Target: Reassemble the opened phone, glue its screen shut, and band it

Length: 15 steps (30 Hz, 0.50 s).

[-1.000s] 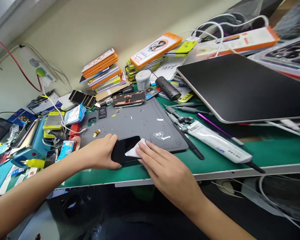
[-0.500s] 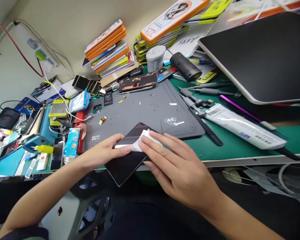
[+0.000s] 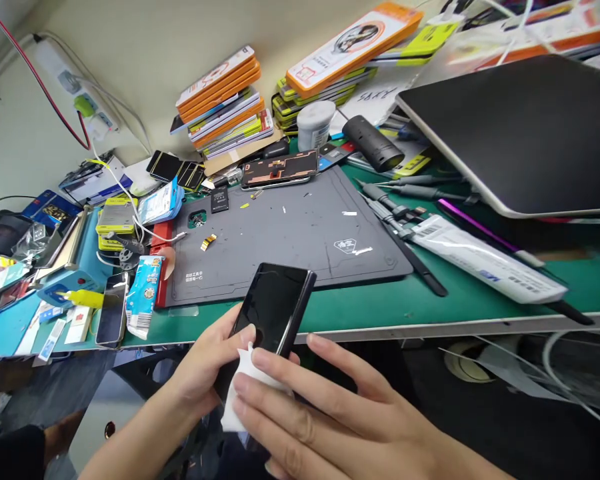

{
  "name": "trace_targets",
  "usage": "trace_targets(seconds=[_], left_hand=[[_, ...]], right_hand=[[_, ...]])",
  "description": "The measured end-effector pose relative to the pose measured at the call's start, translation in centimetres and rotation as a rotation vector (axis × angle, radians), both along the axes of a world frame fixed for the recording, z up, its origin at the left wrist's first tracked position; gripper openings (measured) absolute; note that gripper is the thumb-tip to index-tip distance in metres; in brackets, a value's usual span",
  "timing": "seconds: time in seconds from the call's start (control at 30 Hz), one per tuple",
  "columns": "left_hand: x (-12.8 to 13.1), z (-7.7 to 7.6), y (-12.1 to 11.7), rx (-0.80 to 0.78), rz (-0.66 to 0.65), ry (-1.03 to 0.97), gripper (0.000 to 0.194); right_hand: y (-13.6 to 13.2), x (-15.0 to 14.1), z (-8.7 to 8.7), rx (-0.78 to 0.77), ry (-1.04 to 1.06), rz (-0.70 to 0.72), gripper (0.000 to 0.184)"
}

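A black smartphone [image 3: 275,300] is tilted up in front of the bench edge, its dark glossy screen facing me. My left hand [image 3: 213,363] is closed round its lower part, thumb on the screen side and fingertips showing at the far edge. A folded white wipe [image 3: 237,400] lies against the lower end of the phone. My right hand [image 3: 325,413] presses that wipe down with its fingers, covering the phone's bottom end. Behind the phone lies a grey work mat [image 3: 280,233] with a small gold flex cable [image 3: 209,242] and a black battery [image 3: 220,199] on it.
An opened phone [image 3: 280,168] lies at the mat's back edge. Right of the mat are screwdrivers [image 3: 380,193], a white tube [image 3: 485,260] and a large dark flat panel [image 3: 510,133]. Boxes [image 3: 220,83] are stacked by the wall. A blue packet [image 3: 143,293] lies left.
The phone has come off the mat towards me, lifted and turned in my left hand. My right hand has moved with the wipe from the screen's upper part to its lower end.
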<state>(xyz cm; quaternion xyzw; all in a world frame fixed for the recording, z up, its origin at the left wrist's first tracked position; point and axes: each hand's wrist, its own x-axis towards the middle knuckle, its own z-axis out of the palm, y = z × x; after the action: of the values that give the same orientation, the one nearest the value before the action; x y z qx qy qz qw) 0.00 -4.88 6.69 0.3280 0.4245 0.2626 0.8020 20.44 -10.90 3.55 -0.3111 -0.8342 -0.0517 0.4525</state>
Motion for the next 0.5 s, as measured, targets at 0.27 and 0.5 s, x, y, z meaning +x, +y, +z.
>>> trace_targets(seconds=[0.27,0.5], left_hand=[[-1.2,-2.6,-1.4,-0.114,-0.121,-0.233,0.07],[0.5,-2.6,-1.0,-0.173,0.024,-0.251,0.049]], right_hand=[[2.8,3.1,-0.8,-0.05,0.03,-0.095,0.042],[5.7,3.3,-0.8,-0.206,0.175,-0.077,0.027]])
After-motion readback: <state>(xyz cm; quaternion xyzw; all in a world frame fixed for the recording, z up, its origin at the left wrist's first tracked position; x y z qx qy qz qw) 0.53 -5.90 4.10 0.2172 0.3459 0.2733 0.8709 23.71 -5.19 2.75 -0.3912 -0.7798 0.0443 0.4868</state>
